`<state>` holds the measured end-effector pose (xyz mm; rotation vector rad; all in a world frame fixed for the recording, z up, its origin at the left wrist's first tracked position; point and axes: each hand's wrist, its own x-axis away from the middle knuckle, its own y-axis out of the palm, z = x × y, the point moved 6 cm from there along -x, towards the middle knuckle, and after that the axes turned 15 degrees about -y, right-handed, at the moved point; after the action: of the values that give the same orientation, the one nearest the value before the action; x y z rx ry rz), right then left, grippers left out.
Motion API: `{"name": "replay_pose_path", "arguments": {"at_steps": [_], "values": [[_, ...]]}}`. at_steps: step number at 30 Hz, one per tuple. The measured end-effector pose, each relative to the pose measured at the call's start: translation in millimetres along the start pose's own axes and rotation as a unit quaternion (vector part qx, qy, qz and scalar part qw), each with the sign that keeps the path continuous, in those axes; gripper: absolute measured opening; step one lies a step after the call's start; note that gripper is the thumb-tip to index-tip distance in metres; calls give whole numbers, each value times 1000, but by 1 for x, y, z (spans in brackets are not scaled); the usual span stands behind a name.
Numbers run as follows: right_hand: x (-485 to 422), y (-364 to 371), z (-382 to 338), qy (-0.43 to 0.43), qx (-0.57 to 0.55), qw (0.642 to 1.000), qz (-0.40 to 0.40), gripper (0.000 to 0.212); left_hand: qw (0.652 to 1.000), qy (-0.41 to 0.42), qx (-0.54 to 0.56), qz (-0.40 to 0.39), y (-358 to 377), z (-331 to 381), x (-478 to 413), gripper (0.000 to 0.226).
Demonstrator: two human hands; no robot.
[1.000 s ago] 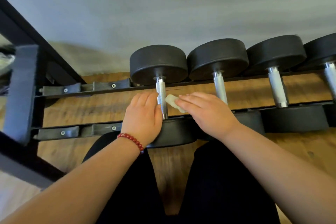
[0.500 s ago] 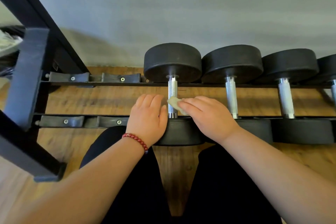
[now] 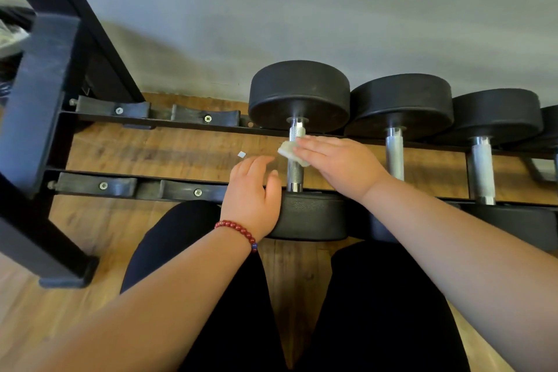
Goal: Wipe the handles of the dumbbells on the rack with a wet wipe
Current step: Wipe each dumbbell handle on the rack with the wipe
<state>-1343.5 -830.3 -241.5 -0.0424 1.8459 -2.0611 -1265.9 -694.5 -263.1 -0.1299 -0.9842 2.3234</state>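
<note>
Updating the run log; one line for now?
step: wiping leftmost handle | right hand: presses wet wipe on it | left hand: open beside

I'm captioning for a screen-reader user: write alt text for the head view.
A right hand presses a wet wipe against the leftmost dumbbell's handle on a black rack; the left hand is open beside it. More dumbbells sit to the right.
</note>
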Motion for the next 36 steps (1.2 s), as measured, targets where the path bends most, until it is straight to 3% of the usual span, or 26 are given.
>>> {"name": "replay_pose_path", "arguments": {"at_steps": [5,9,13,18,21,23,27,32,36], "values": [[-6,21,-3,-84,-42,992,-82,73,999,-23,40,-15,2,-9,-1,38],[-13,11,-3,-211,-4,971,-116,42,999,-27,36,-12,3,-12,-2,39],[-25,11,18,-128,16,989,-74,60,999,-18,31,-24,4,-16,-2,39],[-13,17,3,-166,5,982,-95,60,999,-5,35,-26,3,-18,-2,38],[-19,12,25,-68,29,995,-70,72,999,-7,40,-28,4,-19,-3,38],[-15,18,20,-47,27,995,-82,78,999,-6,41,-27,5,-20,-3,38],[-9,19,11,-89,14,991,-94,67,999,2,42,-27,6,-19,-5,37],[-24,19,32,42,-27,992,-115,62,998,-8,48,-26,6,-20,-4,36],[-8,39,9,-73,-39,991,-102,65,998,-18,56,-29,8,-21,-6,36]]}}
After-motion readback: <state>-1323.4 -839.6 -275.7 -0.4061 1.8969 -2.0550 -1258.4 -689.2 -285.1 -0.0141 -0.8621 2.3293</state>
